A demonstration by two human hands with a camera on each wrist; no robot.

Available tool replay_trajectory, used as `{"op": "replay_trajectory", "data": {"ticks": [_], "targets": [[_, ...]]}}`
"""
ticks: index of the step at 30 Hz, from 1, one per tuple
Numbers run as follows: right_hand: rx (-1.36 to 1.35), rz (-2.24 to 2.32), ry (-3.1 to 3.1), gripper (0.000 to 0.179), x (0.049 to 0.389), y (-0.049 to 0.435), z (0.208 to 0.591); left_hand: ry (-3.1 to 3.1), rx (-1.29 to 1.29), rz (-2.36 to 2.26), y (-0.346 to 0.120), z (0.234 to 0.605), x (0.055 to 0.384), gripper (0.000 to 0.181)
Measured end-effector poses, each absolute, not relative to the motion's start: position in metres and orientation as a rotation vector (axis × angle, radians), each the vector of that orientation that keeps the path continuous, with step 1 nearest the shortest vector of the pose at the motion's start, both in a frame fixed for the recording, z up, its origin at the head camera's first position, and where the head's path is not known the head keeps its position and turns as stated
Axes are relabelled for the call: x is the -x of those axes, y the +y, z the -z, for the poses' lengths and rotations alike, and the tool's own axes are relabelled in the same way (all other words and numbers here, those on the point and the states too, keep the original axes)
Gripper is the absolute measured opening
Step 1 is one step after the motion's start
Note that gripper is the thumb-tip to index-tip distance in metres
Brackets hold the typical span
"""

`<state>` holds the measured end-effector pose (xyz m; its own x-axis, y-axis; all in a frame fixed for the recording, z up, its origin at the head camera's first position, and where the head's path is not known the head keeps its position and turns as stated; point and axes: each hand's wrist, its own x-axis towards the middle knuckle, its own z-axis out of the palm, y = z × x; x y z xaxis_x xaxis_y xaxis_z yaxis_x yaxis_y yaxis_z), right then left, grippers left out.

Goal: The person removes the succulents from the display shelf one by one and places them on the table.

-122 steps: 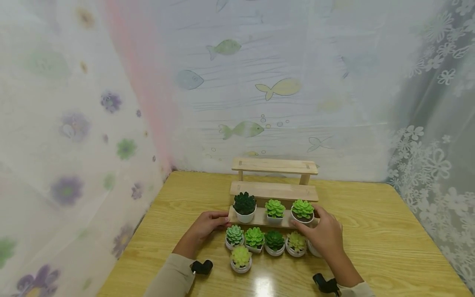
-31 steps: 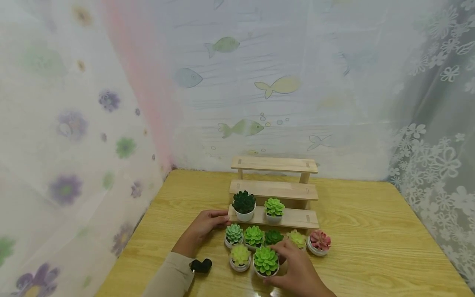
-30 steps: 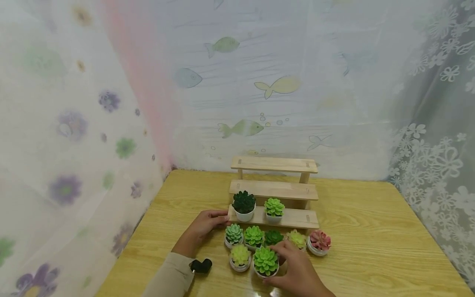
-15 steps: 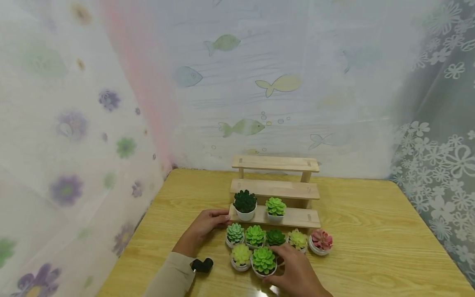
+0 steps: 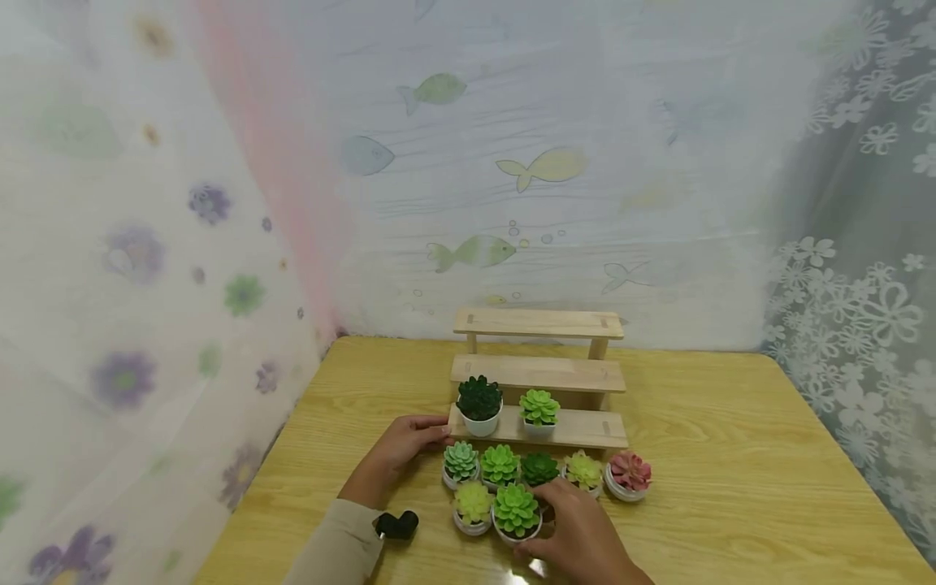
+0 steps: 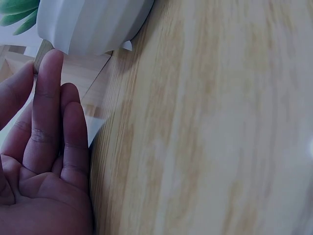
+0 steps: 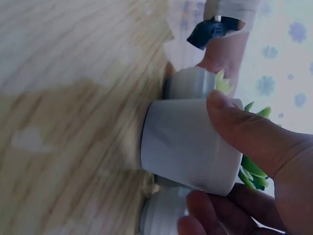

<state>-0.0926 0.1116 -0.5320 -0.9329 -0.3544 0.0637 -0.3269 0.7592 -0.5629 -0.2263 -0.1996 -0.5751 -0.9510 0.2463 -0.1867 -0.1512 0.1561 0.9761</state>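
Observation:
My right hand (image 5: 578, 524) grips the white pot of a bright green potted succulent (image 5: 516, 510) between thumb and fingers. In the right wrist view that pot (image 7: 188, 147) stands upright with its base at the table. Beside it on the left is a yellow-green potted succulent (image 5: 472, 504). My left hand (image 5: 400, 455) pinches the left end of the lowest board of a three-tier wooden plant stand (image 5: 578, 428); the left wrist view shows the board's edge between thumb and forefinger. On that board sit a dark green succulent (image 5: 479, 402) and a light green one (image 5: 539, 410).
Before the stand is a row of pots: a pale blue-green succulent (image 5: 461, 461), a bright green one (image 5: 500, 465), a dark green one (image 5: 539, 469), a yellowish one (image 5: 582, 471) and a pink one (image 5: 630, 473). A patterned curtain (image 5: 468, 203) hangs behind the table (image 5: 731, 455).
My right hand has brought the bright green succulent from the lowest board's right end to the table, then slightly left beside the yellow-green one. The pink succulent has come into view. My left hand stays put.

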Motion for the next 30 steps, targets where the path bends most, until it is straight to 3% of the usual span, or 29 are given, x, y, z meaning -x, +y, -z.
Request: {"op": "replay_trajectory", "data": {"ticks": [16, 30], "targets": [[0.375, 0.888, 2.952, 0.065, 0.0957, 0.1046, 0.5283, 2.135, -0.113, -1.863, -0.2003, 0.5765, 0.2267, 0.048], [0.393, 0.958, 2.923, 0.067, 0.1, 0.1056, 0.5331, 2.152, -0.1, -1.849, -0.1998, 0.5746, 0.2264, 0.048]]}}
